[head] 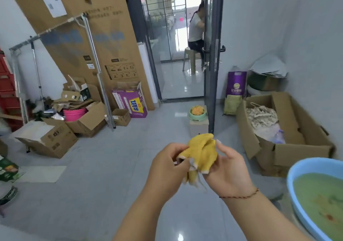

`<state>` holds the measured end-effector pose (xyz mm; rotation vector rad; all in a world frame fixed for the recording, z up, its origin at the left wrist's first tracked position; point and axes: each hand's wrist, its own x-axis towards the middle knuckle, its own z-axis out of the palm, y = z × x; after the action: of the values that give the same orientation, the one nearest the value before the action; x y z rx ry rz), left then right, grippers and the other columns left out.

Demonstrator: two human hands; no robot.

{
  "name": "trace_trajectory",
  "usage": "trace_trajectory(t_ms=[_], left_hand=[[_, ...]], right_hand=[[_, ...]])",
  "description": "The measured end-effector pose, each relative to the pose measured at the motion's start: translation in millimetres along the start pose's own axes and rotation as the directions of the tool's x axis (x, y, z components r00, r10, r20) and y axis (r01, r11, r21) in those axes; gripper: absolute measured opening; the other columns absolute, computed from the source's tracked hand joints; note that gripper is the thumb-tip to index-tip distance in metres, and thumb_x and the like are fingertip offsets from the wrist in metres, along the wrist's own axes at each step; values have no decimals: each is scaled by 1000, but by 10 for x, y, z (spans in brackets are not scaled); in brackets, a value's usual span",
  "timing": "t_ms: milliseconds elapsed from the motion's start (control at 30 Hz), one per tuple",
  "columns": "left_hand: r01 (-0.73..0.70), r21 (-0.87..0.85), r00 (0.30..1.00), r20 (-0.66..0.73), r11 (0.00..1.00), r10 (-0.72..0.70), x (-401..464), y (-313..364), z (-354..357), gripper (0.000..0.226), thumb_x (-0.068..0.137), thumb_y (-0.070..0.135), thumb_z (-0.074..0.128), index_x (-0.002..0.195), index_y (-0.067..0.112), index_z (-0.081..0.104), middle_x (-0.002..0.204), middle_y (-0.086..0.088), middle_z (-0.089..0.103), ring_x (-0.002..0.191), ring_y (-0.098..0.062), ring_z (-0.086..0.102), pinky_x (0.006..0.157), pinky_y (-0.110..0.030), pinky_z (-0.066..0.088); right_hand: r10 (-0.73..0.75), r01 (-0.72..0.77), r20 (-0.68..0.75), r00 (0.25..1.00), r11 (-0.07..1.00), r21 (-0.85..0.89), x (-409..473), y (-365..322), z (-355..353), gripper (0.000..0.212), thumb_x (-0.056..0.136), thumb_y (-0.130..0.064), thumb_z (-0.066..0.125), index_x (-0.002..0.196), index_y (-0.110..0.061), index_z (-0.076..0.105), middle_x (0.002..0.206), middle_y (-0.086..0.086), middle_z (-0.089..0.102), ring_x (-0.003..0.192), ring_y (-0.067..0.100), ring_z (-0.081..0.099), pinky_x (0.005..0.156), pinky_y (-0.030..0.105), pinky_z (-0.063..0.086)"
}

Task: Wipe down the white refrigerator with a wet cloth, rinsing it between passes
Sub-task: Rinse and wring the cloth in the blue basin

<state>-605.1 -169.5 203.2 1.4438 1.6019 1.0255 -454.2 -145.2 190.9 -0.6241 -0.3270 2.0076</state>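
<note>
A yellow cloth [201, 154] is held between both hands in front of the body: it is pinched by the curled fingers [182, 162] of the left hand [167, 166], while the right hand [228, 168] grips its other side, thumb against the fabric. The step in hand is judged to be the opening or refolding of the cloth between passes. A rinse would next be called for in the blue basin [295, 174], near and to the right of the fingers, where murky greenish water is seen. The cloth appears bunched and limp, pale-edged, with a loose thread hanging below. No white refrigerator can be made out; cardboard boxes [289, 148] lie beyond the fingers on the grey tiled floor [111, 166].
</note>
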Motion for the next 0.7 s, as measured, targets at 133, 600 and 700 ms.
trace_trajectory(t_ms=[133,600,700], left_hand=[[13,-53,999,39,999,-11,471,58,197,16,97,28,58,86,20,66,77,-1,70,72,-18,65,74,-40,55],[434,-483,860,473,760,-191,1569,455,1652,35,95,30,60,119,6,63,106,-13,74,96,-27,72,75,-40,57],[460,-441,836,507,770,-210,1682,513,2193,27,99,22,55,119,4,61,107,-14,72,96,-29,70,77,-42,57]], right_hand=[[-112,110,-78,991,994,-20,150,-296,-127,40,84,-11,42,115,11,55,111,27,67,100,36,67,79,45,57],[-394,446,-437,808,895,17,76,-1434,-1154,54,100,-32,28,130,5,52,127,30,58,118,40,56,95,54,43],[-433,520,-492,756,853,48,-60,-1690,-1507,63,101,-41,23,123,5,60,124,32,59,109,41,62,89,56,51]])
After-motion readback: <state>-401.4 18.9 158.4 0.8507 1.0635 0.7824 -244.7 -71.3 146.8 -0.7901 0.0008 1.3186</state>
